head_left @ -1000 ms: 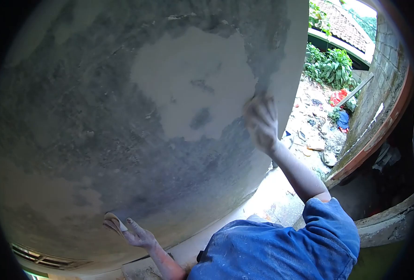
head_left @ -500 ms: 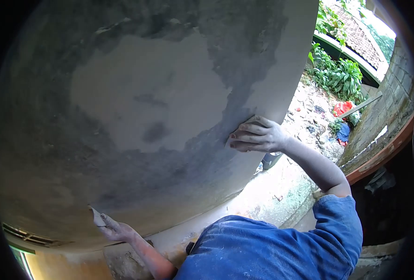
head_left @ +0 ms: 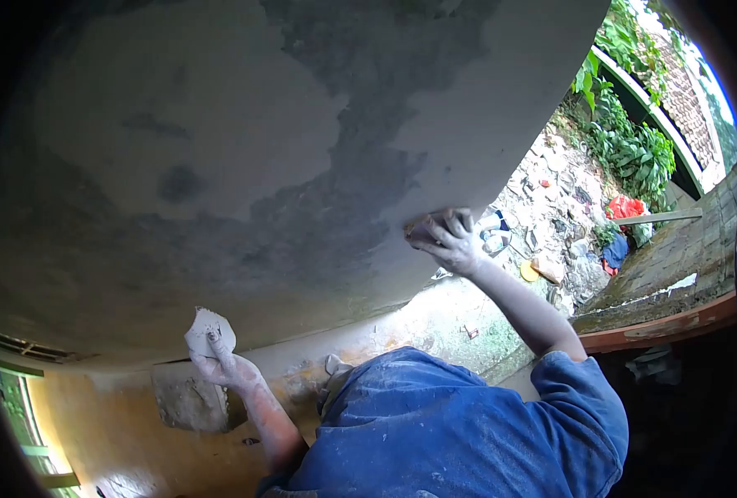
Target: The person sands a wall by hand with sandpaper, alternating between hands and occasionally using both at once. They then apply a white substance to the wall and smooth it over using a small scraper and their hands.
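A large wall surface [head_left: 244,274] with pale, smooth patches and darker grey areas spreads over the upper view. Against it near its right edge rests my right hand [head_left: 455,249], its dusty fingers bent round a brownish piece of sandpaper [head_left: 421,229]. Lower on the left is my left hand [head_left: 221,365], held a little away from the surface. Its thumb presses on a thin, whitish sheet [head_left: 209,325] with a ragged top edge; white dust hides what it is made of. Both forearms are powdered with dust.
A dusty blue shirt [head_left: 451,423] fills the bottom. Beyond the wall's right edge lie rubble [head_left: 551,195], a red bag [head_left: 626,207] and green plants [head_left: 634,141]. A block wall [head_left: 659,257] stands at right. At lower left is a yellowish wall [head_left: 127,415].
My left hand has risen and turned, so the whitish sheet now faces me. The right hand stays on the wall with its fingers more bent. The view has shifted.
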Demonstrator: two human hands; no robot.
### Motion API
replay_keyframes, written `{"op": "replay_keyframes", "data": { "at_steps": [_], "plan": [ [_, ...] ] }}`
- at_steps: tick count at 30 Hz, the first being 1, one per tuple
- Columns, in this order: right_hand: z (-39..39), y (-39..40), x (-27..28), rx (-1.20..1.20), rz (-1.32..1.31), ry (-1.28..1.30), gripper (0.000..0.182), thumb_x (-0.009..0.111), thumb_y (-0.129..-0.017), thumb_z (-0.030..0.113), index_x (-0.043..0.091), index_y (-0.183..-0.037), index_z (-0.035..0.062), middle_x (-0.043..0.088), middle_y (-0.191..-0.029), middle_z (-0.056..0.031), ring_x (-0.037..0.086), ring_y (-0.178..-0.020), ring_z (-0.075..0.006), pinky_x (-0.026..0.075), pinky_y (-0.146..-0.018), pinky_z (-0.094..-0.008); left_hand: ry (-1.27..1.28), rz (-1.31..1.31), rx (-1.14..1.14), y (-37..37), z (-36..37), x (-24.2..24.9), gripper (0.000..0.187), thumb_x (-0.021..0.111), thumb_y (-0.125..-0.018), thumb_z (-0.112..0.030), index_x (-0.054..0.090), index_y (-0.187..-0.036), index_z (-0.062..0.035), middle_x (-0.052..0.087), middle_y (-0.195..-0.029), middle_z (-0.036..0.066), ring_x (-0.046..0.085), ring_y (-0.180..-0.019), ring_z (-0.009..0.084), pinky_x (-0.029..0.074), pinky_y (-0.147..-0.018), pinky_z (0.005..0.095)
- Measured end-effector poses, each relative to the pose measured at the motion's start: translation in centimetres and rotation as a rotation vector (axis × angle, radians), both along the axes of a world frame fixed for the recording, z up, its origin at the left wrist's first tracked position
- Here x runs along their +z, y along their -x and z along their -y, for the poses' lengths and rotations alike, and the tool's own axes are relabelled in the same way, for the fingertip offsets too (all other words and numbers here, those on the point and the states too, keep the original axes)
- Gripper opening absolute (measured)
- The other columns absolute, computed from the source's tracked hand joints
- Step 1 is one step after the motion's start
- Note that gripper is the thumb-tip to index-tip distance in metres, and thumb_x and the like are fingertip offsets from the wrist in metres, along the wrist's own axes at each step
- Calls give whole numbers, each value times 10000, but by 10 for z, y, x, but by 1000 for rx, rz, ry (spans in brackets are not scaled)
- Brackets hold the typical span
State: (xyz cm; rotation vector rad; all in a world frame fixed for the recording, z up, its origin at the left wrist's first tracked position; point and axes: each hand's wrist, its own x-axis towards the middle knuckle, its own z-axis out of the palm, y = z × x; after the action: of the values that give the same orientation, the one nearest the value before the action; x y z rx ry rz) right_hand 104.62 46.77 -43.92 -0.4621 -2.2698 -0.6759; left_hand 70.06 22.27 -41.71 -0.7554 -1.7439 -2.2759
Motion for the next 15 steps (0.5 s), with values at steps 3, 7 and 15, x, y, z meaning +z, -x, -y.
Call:
{"op": "replay_keyframes", "data": {
  "at_steps": [3,7,15],
  "plan": [
    [6,-8,-37,-84,146,87,418,582,-768,260,592,-1164,394,389,-1404,43,254,-1323,-217,256,-1025,-470,-2,19,-1,-16,6,2,273,586,-897,-103,541,-1119,49,594,-1123,149,589,-991,215,495,-862,349],
    [-15,-15,13,-94,198,-2,336,647,-718,334,637,-1053,347,386,-1421,36,266,-1337,-226,169,-1070,-511,42,18,43,-27,13,2,277,588,-893,-103,540,-1120,49,591,-1125,142,586,-987,212,496,-848,355],
    [-27,24,212,105,-601,-133,350,505,-919,143,567,-1264,156,361,-1450,-147,230,-1380,-372,128,-1118,-523,15,-12,10,-52,6,8,272,585,-891,-104,536,-1116,40,591,-1119,148,584,-986,221,496,-854,360]
  ]
}}
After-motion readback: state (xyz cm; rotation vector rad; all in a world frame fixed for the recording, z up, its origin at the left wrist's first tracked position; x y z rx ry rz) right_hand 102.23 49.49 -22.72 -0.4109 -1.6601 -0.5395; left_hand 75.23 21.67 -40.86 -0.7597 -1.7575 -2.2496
